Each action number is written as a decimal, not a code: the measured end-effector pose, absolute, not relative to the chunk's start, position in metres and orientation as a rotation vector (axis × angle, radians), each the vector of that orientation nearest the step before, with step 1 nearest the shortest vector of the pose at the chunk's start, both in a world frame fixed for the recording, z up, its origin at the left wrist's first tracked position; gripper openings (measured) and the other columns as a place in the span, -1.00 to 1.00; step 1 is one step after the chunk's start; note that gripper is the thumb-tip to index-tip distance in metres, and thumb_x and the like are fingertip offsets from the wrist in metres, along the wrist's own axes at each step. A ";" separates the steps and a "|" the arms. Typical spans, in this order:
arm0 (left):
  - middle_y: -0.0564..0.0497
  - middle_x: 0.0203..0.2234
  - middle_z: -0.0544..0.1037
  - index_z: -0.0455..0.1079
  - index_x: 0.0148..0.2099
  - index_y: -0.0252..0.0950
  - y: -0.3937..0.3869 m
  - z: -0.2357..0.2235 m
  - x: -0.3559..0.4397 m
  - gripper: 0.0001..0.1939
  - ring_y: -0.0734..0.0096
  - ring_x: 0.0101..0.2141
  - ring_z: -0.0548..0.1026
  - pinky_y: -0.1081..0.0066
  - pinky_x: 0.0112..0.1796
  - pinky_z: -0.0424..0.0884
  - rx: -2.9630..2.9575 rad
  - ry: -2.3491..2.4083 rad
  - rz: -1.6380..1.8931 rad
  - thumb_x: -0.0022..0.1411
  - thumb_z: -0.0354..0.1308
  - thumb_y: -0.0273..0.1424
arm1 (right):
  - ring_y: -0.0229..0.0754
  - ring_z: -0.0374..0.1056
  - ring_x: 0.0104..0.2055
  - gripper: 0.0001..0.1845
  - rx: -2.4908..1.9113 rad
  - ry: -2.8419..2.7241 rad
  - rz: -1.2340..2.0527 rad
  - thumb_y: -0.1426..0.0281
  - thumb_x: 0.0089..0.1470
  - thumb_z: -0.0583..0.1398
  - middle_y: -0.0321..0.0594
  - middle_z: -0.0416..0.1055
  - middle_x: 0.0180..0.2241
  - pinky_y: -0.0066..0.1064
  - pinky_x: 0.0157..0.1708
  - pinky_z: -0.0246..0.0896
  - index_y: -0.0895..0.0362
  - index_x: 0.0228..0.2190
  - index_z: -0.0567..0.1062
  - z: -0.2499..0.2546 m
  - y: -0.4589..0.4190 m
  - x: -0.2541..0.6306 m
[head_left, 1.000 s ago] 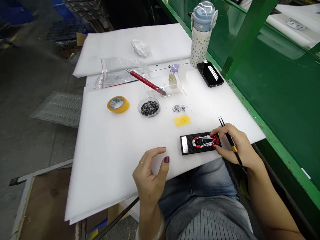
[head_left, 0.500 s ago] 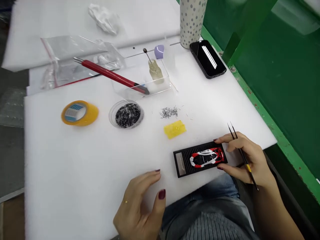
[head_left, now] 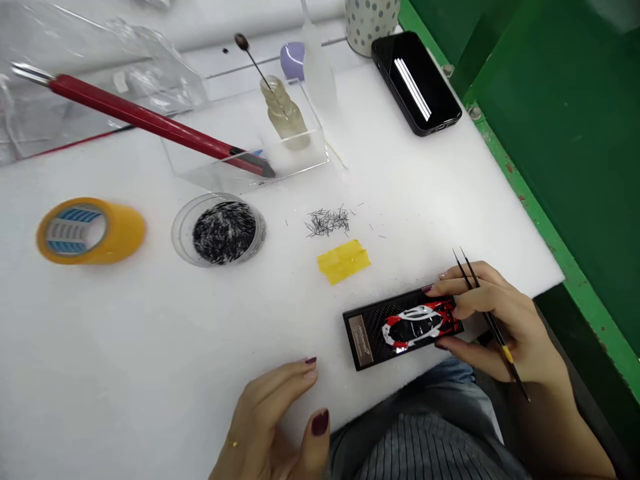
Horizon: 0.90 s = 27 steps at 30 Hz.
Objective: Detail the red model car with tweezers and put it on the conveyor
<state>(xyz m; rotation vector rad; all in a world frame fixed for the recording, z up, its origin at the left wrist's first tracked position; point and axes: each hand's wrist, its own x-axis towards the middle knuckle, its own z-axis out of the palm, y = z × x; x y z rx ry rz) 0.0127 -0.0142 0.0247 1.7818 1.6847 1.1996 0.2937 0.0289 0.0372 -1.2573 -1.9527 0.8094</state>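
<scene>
A small red and white model car (head_left: 419, 325) sits on a black base (head_left: 370, 332) near the front edge of the white foam sheet (head_left: 150, 347). My right hand (head_left: 493, 327) grips the right end of that base between thumb and fingers, with black tweezers (head_left: 487, 313) tucked in the same hand, tips pointing up. My left hand (head_left: 273, 427) rests at the foam's front edge, left of the base, fingers loosely apart and holding nothing. Just beyond the car lie a yellow pad (head_left: 344, 261) and a heap of tiny dark pins (head_left: 327, 221).
A round clear dish of dark pins (head_left: 220, 230) and a yellow tape roll (head_left: 87, 230) lie to the left. Behind are a clear tray (head_left: 300, 157) with a small bottle (head_left: 285, 113), a red-handled tool (head_left: 145, 123), a plastic bag (head_left: 100, 67) and a black phone (head_left: 416, 83). A green frame (head_left: 550, 220) runs along the right.
The view has tilted down and closer to the foam sheet. My right hand keeps its hold on the car's base; my left hand has lowered and flattened toward the foam's front edge.
</scene>
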 end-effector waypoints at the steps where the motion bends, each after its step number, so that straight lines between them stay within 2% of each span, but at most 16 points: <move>1: 0.03 -0.22 0.62 0.52 -0.06 -0.19 -0.014 0.023 0.012 -0.81 0.28 -0.21 0.58 0.27 -0.18 0.48 1.799 1.663 1.194 0.32 0.19 -0.50 | 0.01 0.46 -0.10 -0.64 -1.253 -1.935 0.797 0.50 0.06 0.39 -0.16 0.60 -0.12 -0.06 -0.12 0.42 -0.02 -0.23 0.35 0.036 0.029 0.293; 4: 0.05 -0.21 0.62 0.50 -0.06 -0.20 -0.014 0.018 0.009 -0.86 0.37 -0.18 0.58 0.36 -0.08 0.48 1.886 1.634 1.154 0.35 0.20 -0.47 | -0.05 0.46 -0.15 -0.63 -1.266 -1.825 0.805 0.49 0.06 0.40 -0.18 0.58 -0.17 -0.17 -0.20 0.43 -0.01 -0.30 0.31 0.032 0.028 0.294; 9: 0.06 -0.25 0.64 0.49 -0.08 -0.19 -0.012 0.010 0.011 -0.90 0.38 -0.21 0.59 0.39 -0.11 0.50 1.999 1.669 1.206 0.40 0.19 -0.36 | -0.13 0.50 -0.21 -0.65 -1.295 -1.634 0.871 0.39 0.09 0.40 -0.20 0.59 -0.18 -0.28 -0.19 0.41 0.01 -0.30 0.29 0.027 0.030 0.295; 16: 0.03 -0.27 0.66 0.50 -0.13 -0.20 -0.006 0.001 0.015 -0.84 0.31 -0.22 0.62 0.33 -0.17 0.53 2.073 1.690 1.289 0.43 0.15 -0.26 | -0.09 0.51 -0.21 -0.58 -1.303 -1.485 0.927 0.24 0.01 0.43 -0.17 0.63 -0.22 -0.24 -0.13 0.38 0.03 -0.37 0.26 0.024 0.036 0.294; 23: 0.00 -0.25 0.61 0.49 -0.11 -0.31 -0.003 -0.013 0.015 -0.71 0.32 -0.21 0.61 0.24 -0.16 0.56 2.129 1.662 1.301 0.46 0.16 -0.17 | -0.09 0.50 -0.25 -0.50 -1.298 -1.436 0.758 0.10 -0.02 0.42 -0.19 0.61 -0.30 -0.23 -0.18 0.39 0.03 -0.38 0.24 0.012 0.055 0.312; 25: -0.01 -0.24 0.61 0.49 -0.10 -0.32 -0.002 -0.016 0.014 -0.71 0.32 -0.20 0.60 0.22 -0.15 0.57 2.142 1.660 1.296 0.45 0.18 -0.16 | -0.11 0.50 -0.26 -0.51 -1.331 -1.406 0.675 0.09 -0.02 0.44 -0.21 0.58 -0.32 -0.23 -0.18 0.41 0.06 -0.38 0.28 0.007 0.066 0.325; 27: -0.01 -0.23 0.60 0.49 -0.10 -0.32 -0.001 -0.017 0.014 -0.72 0.32 -0.20 0.60 0.22 -0.14 0.57 2.154 1.662 1.291 0.45 0.19 -0.17 | -0.14 0.50 -0.24 -0.60 -1.386 -1.375 0.584 0.12 0.09 0.40 -0.22 0.56 -0.27 -0.22 -0.16 0.44 0.12 -0.30 0.40 0.004 0.078 0.342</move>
